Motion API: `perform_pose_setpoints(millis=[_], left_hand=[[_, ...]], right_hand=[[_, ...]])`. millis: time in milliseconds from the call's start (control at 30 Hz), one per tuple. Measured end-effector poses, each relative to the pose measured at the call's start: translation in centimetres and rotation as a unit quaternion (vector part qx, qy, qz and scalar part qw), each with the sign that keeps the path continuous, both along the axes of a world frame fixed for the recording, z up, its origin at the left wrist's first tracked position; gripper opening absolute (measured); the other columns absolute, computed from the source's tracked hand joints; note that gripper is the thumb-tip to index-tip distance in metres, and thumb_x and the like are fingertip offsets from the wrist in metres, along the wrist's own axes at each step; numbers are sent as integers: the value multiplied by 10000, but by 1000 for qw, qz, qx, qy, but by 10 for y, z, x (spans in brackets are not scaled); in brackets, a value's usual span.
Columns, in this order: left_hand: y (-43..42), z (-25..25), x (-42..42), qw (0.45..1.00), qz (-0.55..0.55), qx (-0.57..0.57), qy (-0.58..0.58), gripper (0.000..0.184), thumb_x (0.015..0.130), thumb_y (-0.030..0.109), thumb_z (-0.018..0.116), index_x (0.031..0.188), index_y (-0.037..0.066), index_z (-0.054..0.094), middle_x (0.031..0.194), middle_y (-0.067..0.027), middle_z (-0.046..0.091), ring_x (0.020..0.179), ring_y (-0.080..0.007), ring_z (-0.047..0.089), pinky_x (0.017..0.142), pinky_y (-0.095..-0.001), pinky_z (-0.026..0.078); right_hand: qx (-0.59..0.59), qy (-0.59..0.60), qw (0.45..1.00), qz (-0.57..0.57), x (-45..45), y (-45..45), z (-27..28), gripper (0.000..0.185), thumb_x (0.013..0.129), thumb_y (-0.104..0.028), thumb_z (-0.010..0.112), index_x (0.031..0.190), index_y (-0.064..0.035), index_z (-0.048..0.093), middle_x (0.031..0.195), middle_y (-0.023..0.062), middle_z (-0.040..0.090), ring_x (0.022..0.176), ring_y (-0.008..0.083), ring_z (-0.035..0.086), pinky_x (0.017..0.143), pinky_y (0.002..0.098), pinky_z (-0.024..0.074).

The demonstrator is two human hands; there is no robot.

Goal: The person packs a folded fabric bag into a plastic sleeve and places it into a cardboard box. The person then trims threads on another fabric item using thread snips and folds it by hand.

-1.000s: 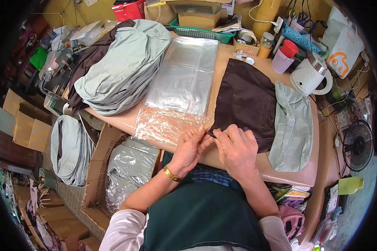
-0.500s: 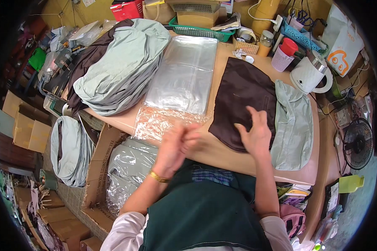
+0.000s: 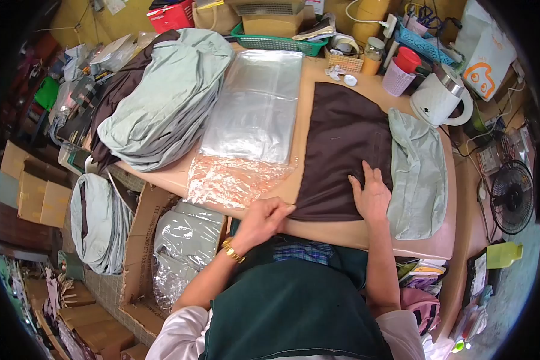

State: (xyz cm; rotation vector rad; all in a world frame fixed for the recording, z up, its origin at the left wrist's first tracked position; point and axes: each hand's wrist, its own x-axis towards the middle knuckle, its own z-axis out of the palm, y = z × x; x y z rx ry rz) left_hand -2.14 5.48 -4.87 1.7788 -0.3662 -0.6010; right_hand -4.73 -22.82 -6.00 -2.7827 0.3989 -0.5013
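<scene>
A dark brown piece of cloth [image 3: 339, 144] lies flat on the table in front of me, with a slit-like seam near its right side. My left hand [image 3: 265, 219], a gold bracelet on its wrist, pinches the cloth's near left corner. My right hand [image 3: 373, 193] rests on the near right part of the cloth, fingers stretched and thumb apart. Touching its right edge is a pale grey-green cloth [image 3: 415, 180], rumpled and partly folded. To the left lies a stack of clear plastic bags [image 3: 252, 108], some crinkled at the near end.
A tall pile of pale green cloths [image 3: 162, 102] covers the table's left side. Below the edge stands a cardboard box [image 3: 139, 240] holding plastic-wrapped cloth packs [image 3: 183, 240]. At the back right are a white kettle [image 3: 438, 99] and a pink cup [image 3: 398, 81]. A black fan [image 3: 512, 195] stands far right.
My left hand has moved right and closed on the cloth's near left corner. My right hand has come down onto the cloth. The near edge now lies straighter.
</scene>
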Motion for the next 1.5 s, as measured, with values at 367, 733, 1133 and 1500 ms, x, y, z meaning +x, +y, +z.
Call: perform_pose_setpoints(millis=[367,733,1133,1500], left_hand=[[81,-15,1,954,258,-114,-101,205,953,239,633,917,43,585,825,6,576,671,-58,521,560,-218,437],[80,-26,-43,942,159,252,155,483,911,462,669,949,-18,644,789,-31,627,728,-107,522,594,-294,415],[85,100,-14,923,213,-319,43,904,539,82,807,1373,-9,469,1285,-117,576,1212,-287,542,1095,-425,387],[36,169,12,903,-98,-287,-304,431,763,282,646,1120,49,583,884,-63,635,830,-217,583,830,-350,448]], right_hand=[[70,204,971,101,-27,19,55,546,864,-362,674,1262,-8,556,1084,217,648,990,376,650,842,448,519],[54,157,986,5,173,-127,32,553,847,-380,679,1267,-31,598,1235,222,620,1126,363,604,970,407,467],[273,-29,936,222,183,-30,184,366,891,-359,661,1102,-61,681,1039,73,695,981,203,623,900,356,469],[440,-228,841,218,122,-139,194,372,1014,-263,422,1218,-12,605,1181,70,646,1078,169,583,980,308,426]])
